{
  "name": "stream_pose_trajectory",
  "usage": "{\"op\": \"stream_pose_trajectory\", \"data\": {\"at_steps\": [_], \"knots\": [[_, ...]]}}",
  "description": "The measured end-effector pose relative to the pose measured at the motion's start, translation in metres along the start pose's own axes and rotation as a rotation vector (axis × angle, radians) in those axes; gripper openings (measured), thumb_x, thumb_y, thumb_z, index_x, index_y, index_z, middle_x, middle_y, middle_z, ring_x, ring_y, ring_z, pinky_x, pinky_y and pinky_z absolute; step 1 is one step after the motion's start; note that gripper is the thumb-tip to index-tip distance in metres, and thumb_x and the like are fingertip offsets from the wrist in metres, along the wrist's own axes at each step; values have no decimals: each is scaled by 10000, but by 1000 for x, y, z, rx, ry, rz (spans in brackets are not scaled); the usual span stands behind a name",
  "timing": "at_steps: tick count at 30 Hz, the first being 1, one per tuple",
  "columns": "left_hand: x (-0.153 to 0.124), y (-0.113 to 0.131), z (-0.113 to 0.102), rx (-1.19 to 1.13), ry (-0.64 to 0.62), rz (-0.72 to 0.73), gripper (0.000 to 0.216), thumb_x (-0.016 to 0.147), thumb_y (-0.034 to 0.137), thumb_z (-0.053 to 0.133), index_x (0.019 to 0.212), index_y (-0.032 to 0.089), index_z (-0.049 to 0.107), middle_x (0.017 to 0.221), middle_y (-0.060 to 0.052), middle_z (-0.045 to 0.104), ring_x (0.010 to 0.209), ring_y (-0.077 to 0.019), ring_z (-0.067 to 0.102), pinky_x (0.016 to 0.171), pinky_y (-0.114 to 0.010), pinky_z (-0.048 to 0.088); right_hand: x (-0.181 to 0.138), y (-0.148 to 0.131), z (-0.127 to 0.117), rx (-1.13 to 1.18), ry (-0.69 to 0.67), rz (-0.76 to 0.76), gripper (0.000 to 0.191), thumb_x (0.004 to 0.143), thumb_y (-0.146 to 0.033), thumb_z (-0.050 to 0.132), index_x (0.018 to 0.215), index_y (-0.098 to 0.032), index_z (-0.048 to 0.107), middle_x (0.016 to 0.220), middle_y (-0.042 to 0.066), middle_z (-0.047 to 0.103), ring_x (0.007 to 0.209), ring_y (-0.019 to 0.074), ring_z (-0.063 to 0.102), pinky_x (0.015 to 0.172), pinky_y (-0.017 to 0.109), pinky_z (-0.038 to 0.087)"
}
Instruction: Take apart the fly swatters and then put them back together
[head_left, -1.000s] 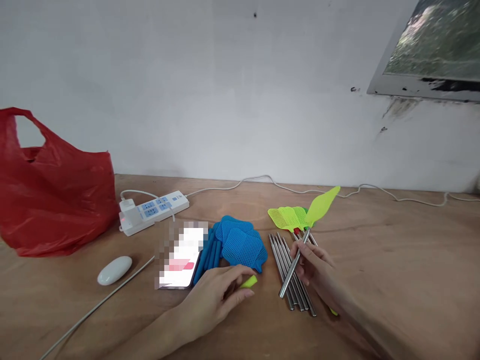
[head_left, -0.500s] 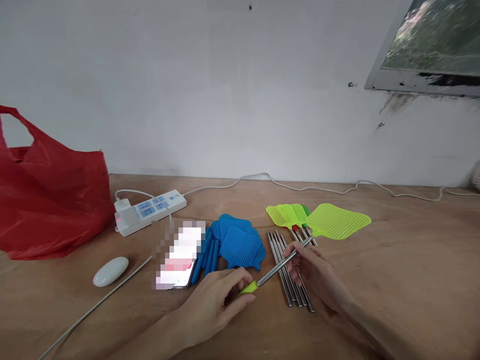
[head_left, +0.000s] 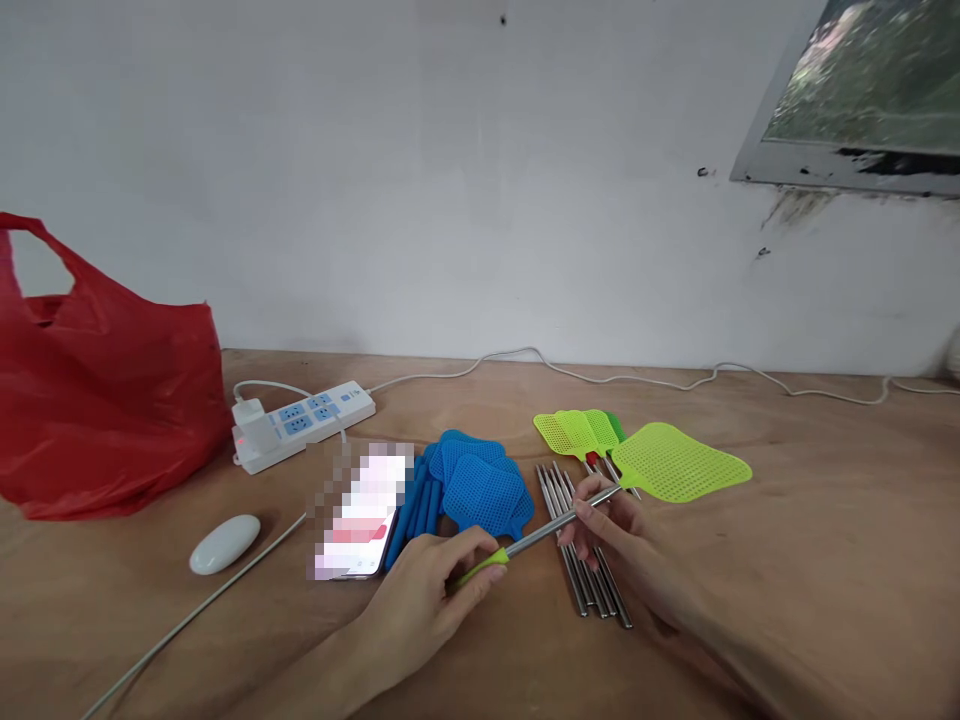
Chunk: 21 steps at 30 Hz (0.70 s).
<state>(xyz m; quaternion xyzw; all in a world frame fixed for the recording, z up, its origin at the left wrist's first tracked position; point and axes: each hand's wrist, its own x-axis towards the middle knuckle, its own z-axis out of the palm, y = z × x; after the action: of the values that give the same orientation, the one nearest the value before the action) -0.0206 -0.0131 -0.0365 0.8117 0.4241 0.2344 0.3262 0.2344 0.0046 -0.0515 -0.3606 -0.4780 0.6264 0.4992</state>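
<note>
Both hands hold one fly swatter with a lime green mesh head (head_left: 681, 464) and a thin metal rod (head_left: 551, 527). My left hand (head_left: 427, 600) is closed round the green handle grip (head_left: 480, 569) at the rod's near end. My right hand (head_left: 611, 535) pinches the rod near the head. Under the rod lies a bundle of several bare metal rods (head_left: 585, 555). A stack of blue swatter heads and blue grips (head_left: 469, 490) lies just beyond my left hand. More green heads (head_left: 574, 432) are piled behind the rods.
A phone (head_left: 360, 512) lies left of the blue parts. A white power strip (head_left: 300, 422), a white oval object (head_left: 224, 543), a long thin rod (head_left: 195, 610) and a red plastic bag (head_left: 97, 380) occupy the left of the wooden table (head_left: 825, 520). A white cable runs along the wall.
The green head swung from raised and edge-on to flat. The rod's near end went over to my left hand and now meets the green grip there. Both hands now hold one swatter.
</note>
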Motion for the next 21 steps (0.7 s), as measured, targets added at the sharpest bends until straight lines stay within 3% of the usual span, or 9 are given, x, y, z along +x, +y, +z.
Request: {"op": "stream_pose_trajectory", "data": {"at_steps": [5, 10, 18, 21], "knots": [[2, -3, 0, -5, 26, -15, 279, 1021, 424, 463, 913, 219, 619, 628, 63, 444, 583, -124, 416, 557, -254, 241, 2, -2, 0, 2, 61, 23, 291, 788, -454, 808, 874, -200, 694, 685, 19, 693, 607, 123, 584, 533, 215, 430], [2, 2, 0, -32, 70, -6, 309, 1028, 399, 432, 843, 203, 583, 659, 47, 474, 609, -128, 452, 574, -249, 275, 1, -8, 1, 115, 29, 50, 455, 846, -629, 655, 872, -186, 756, 724, 76, 704, 674, 190, 620, 574, 279, 477], [1, 6, 3, -41, 73, 3, 297, 1017, 350, 418, 856, 197, 615, 674, 26, 518, 625, -139, 506, 572, -244, 316, -2, 10, 11, 3, -86, 123, 431, 846, -595, 683, 954, -186, 765, 828, 70, 699, 712, 164, 588, 576, 253, 462], [1, 6, 2, -37, 89, 8, 289, 1010, 338, 425, 904, 197, 654, 750, -2, 609, 687, -155, 554, 599, -242, 349, -2, 9, 16, 16, -2, 82, 408, 808, -578, 737, 959, -199, 736, 777, 49, 691, 688, 162, 594, 572, 257, 463]]}}
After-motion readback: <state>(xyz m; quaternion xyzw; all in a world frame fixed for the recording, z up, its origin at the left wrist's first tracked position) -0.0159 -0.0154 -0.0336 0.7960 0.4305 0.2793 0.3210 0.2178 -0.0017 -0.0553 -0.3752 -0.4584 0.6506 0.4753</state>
